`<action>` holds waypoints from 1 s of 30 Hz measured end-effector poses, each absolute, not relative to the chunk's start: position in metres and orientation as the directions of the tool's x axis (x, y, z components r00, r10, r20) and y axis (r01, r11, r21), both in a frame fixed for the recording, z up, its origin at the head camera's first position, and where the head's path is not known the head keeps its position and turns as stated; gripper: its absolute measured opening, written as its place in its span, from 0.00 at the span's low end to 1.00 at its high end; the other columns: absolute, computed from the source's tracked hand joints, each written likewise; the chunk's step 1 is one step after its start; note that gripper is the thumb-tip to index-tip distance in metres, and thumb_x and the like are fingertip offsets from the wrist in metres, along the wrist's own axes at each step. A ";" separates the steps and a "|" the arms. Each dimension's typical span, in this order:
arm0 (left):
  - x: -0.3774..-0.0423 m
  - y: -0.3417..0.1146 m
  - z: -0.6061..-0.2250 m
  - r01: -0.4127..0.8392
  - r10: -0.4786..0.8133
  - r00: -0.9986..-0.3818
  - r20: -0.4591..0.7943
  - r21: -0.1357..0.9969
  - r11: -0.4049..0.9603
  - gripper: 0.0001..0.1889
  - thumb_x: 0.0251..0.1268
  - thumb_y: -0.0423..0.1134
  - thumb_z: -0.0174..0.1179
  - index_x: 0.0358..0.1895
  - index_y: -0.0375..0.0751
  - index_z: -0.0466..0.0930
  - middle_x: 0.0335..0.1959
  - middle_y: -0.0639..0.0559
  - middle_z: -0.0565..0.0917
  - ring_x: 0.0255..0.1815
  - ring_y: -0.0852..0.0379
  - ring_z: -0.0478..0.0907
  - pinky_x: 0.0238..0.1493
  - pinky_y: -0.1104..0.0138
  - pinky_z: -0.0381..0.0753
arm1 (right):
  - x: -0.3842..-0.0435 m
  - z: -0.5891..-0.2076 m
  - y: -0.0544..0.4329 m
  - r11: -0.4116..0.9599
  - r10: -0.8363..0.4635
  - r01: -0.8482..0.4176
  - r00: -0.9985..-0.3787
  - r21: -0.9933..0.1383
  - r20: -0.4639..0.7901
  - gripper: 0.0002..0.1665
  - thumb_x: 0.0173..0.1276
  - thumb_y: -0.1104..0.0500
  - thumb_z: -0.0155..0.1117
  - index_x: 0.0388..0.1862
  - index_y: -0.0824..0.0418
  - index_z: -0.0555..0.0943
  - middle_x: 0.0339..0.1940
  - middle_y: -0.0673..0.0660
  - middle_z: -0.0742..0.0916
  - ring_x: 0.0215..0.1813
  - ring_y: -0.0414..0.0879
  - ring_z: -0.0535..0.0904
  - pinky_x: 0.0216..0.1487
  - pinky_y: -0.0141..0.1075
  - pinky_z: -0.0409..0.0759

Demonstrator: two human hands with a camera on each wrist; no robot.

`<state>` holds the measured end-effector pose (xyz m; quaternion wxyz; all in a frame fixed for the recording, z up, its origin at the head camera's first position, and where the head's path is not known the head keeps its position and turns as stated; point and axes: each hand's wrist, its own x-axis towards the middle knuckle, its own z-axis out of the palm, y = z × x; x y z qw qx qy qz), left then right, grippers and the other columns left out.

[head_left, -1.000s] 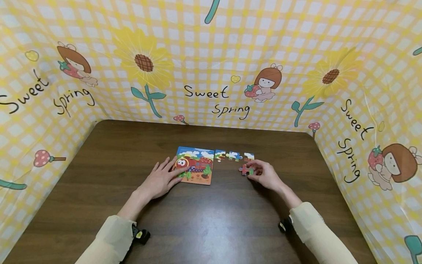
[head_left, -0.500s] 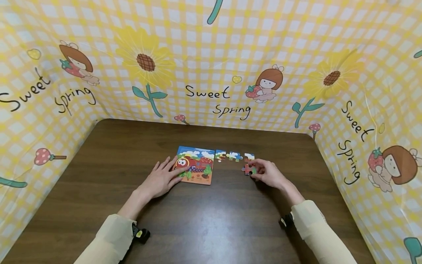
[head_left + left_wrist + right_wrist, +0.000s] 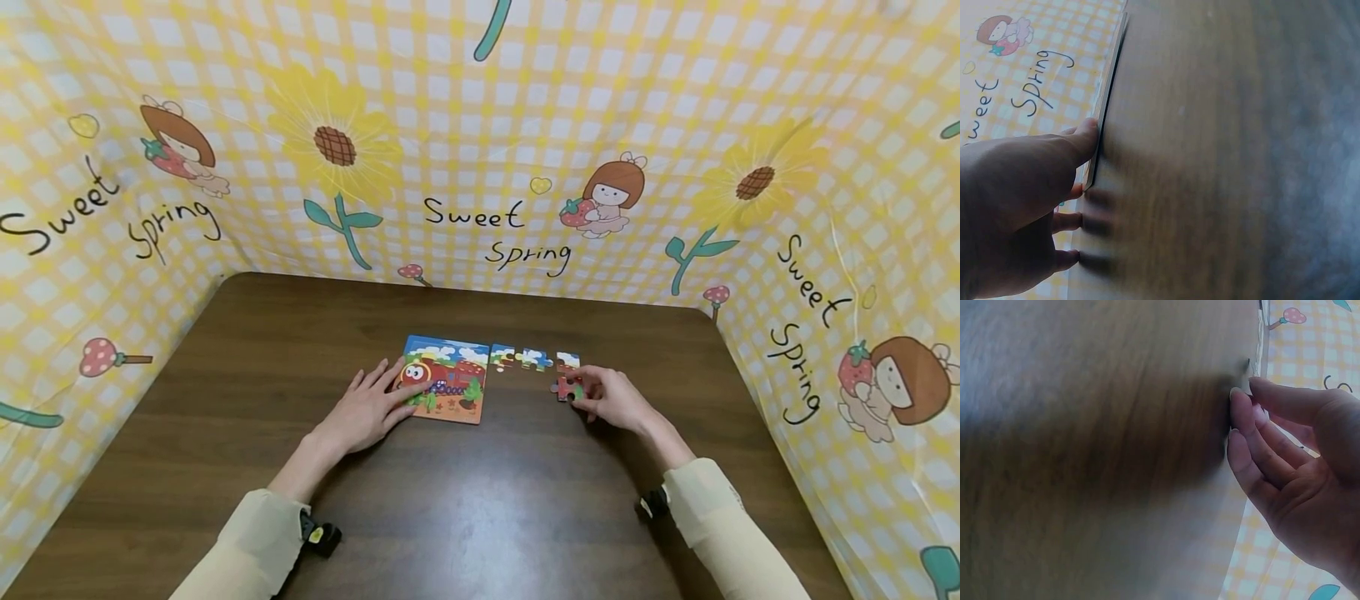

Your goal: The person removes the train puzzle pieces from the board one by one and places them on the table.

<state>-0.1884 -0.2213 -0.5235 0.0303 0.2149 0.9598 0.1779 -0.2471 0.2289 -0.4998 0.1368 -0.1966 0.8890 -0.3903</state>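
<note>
In the head view my left hand (image 3: 365, 408) rests with its fingers spread over the left edge of a picture board (image 3: 459, 398), which shows a red smiling train under a blue sky. The left wrist view has the board's thin edge (image 3: 1109, 87) under the thumb. To the right, my right hand (image 3: 617, 400) pinches a red and green jigsaw piece (image 3: 564, 389) between thumb and fingers. That piece lies just below a cloud-topped jigsaw piece (image 3: 567, 361); whether the two interlock I cannot tell. In the right wrist view the fingers (image 3: 1244, 412) hide the held piece.
Two jigsaw pieces lie joined or touching beside the board's upper right corner: a left one (image 3: 502, 357) and a blue and white one (image 3: 534, 359). A gap parts them from the cloud-topped piece. Patterned cloth (image 3: 480, 167) walls the brown table (image 3: 480, 492) at the back and sides.
My right hand has shifted the red and green piece slightly rightward, up against the underside of the cloud-topped piece. The left hand stays on the board.
</note>
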 end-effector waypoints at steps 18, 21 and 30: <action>-0.190 -0.223 -0.528 0.382 0.413 -0.911 -0.013 0.357 0.852 0.28 0.87 0.54 0.56 0.84 0.64 0.71 0.91 0.35 0.57 0.90 0.23 0.54 0.83 0.23 0.53 | -0.256 -0.492 0.231 0.686 -0.425 -0.293 -0.904 -0.666 -0.040 0.29 0.73 0.69 0.75 0.71 0.72 0.80 0.38 0.60 0.91 0.36 0.44 0.85 0.38 0.32 0.81; -0.191 -0.224 -0.530 0.378 0.410 -0.912 -0.013 0.362 0.852 0.28 0.87 0.54 0.56 0.84 0.64 0.71 0.91 0.35 0.57 0.90 0.24 0.54 0.84 0.23 0.52 | -0.258 -0.489 0.230 0.691 -0.422 -0.317 -0.907 -0.650 -0.007 0.30 0.73 0.68 0.76 0.72 0.72 0.79 0.43 0.63 0.91 0.42 0.47 0.88 0.44 0.35 0.84; -0.193 -0.227 -0.538 0.379 0.409 -0.913 -0.001 0.377 0.845 0.28 0.86 0.55 0.57 0.84 0.66 0.71 0.91 0.36 0.57 0.90 0.25 0.53 0.84 0.23 0.50 | -0.259 -0.487 0.223 0.710 -0.415 -0.359 -0.908 -0.605 0.053 0.33 0.76 0.65 0.75 0.76 0.71 0.77 0.67 0.72 0.87 0.69 0.68 0.84 0.70 0.63 0.82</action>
